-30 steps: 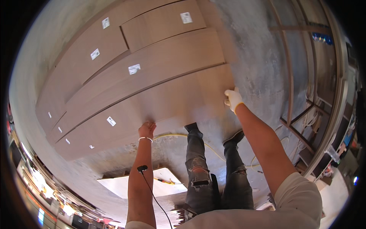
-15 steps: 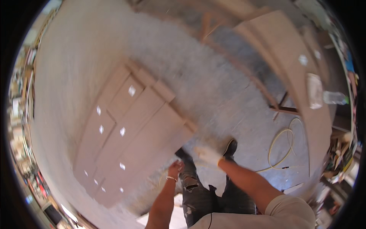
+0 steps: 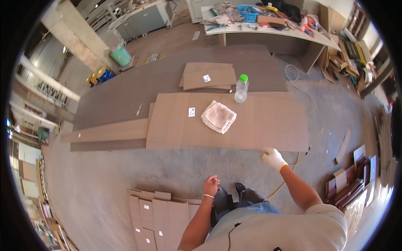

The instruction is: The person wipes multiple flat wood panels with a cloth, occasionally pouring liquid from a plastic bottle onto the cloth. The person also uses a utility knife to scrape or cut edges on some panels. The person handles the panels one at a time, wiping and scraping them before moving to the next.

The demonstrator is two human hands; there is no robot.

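Observation:
My bare left hand (image 3: 211, 185), a bracelet at its wrist, hangs in front of my body with its fingers curled in; I see nothing in it. A white knit glove with a yellow cuff covers my right hand (image 3: 274, 160). Its fingers are bent, close by the front edge of a wide brown board (image 3: 268, 125); contact with the edge is unclear. On that board lie a folded pinkish cloth (image 3: 218, 117) and a white label (image 3: 191, 112). A clear bottle with a green cap (image 3: 241, 88) stands at its back edge, beside smaller stacked panels (image 3: 209, 77).
A larger dark panel (image 3: 113, 100) lies beneath the boards. Labelled panels (image 3: 176, 217) rest on the floor at lower left. A yellow hose (image 3: 289, 178) runs at right, near stacked offcuts (image 3: 347, 184). Beyond stands a cluttered workbench (image 3: 272, 30) with a blue basket (image 3: 248, 14).
My view has swung round to the right, from the floor panels to the boards with the cloth and bottle. My right hand now is farther right, near the board's front edge.

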